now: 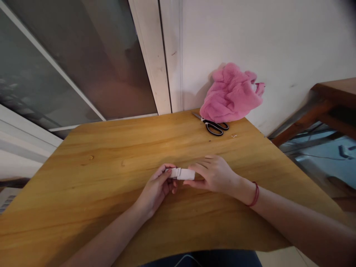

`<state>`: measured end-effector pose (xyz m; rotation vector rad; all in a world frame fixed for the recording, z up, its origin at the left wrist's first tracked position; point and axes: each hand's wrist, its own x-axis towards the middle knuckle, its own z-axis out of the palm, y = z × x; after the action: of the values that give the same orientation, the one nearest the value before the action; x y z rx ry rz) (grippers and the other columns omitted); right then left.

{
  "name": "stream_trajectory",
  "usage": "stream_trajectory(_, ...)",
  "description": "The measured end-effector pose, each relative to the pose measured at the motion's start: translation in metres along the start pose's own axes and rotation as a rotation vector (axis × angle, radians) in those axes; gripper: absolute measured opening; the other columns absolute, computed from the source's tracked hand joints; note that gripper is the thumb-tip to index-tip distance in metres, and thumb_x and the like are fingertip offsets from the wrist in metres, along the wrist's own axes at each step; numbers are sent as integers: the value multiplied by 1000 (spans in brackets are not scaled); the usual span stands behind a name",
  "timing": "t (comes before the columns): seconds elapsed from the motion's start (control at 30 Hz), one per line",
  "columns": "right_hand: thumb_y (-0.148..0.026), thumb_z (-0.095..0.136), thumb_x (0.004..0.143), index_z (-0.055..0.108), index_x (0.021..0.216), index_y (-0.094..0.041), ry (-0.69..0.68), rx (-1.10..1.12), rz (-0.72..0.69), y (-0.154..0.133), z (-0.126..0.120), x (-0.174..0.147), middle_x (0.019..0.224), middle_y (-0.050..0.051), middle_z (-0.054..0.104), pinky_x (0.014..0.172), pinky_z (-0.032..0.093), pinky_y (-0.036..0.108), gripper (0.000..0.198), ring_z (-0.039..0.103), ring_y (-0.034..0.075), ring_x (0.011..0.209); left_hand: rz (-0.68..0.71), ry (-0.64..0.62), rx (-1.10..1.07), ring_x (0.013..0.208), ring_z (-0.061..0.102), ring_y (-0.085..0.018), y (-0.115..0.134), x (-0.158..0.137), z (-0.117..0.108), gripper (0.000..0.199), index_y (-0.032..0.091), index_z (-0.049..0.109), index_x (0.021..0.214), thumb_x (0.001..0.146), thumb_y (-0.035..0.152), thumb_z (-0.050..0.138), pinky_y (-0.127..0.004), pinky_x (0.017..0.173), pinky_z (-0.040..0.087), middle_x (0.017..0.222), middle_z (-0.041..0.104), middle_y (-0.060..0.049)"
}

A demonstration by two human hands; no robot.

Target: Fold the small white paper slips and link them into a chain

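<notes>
A small white two-part piece [186, 174] is held just above the middle of the wooden table [133, 137]. It has a ridge or seam near its centre, and its exact kind does not show clearly. My left hand [159, 185] pinches the left end between thumb and fingers. Around the right end my right hand [213, 173] is closed, its fingers over the top and thumb below. A red string bracelet [255, 194] circles my right wrist. My fingers cover both ends of the piece.
A pink plush cloth [232, 94] is heaped at the back right against the white wall [278, 44]. Scissors with black handles [214, 128] lie partly beside it. A glass sliding door [111, 59] stands behind the table's left side. Another wooden table [336, 91] stands at right.
</notes>
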<state>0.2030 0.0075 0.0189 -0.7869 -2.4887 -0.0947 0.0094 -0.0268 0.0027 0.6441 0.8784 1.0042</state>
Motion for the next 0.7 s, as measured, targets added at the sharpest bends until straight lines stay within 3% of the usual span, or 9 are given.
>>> stream_trajectory(0.17, -50, 47, 86, 62, 83, -14, 86, 45, 105, -1, -1, 1, 60, 0, 64, 54, 35, 26, 39, 57, 11, 52, -13, -19, 4, 57, 51, -10, 0, -1, 4, 16, 16, 52, 92, 81, 27, 57, -22, 50, 41, 70, 55, -1)
stream_trajectory(0.33, -50, 47, 86, 61, 94, -17, 16, 35, 43, -8, 8, 2, 76, 2, 70, 59, 35, 28, 37, 64, 15, 70, -85, -83, -77, 55, 52, -13, -8, -3, 13, 28, 16, 51, 86, 85, 44, 45, -25, 47, 42, 67, 54, -1)
stream_trajectory(0.5, -50, 50, 85, 61, 98, -17, -34, 67, 46, -10, 11, 2, 82, 2, 71, 64, 38, 28, 37, 65, 16, 76, -65, -81, 9, 53, 51, -11, -11, -5, 13, 17, 17, 49, 89, 84, 33, 52, -22, 47, 41, 66, 53, 1)
stream_trajectory(0.7, -50, 51, 84, 62, 96, -16, -30, 70, 40, -8, 9, 3, 79, 2, 71, 62, 40, 28, 38, 66, 16, 73, -51, -86, 25, 54, 51, -10, -9, -6, 13, 18, 18, 49, 94, 85, 33, 51, -22, 48, 42, 65, 53, 1)
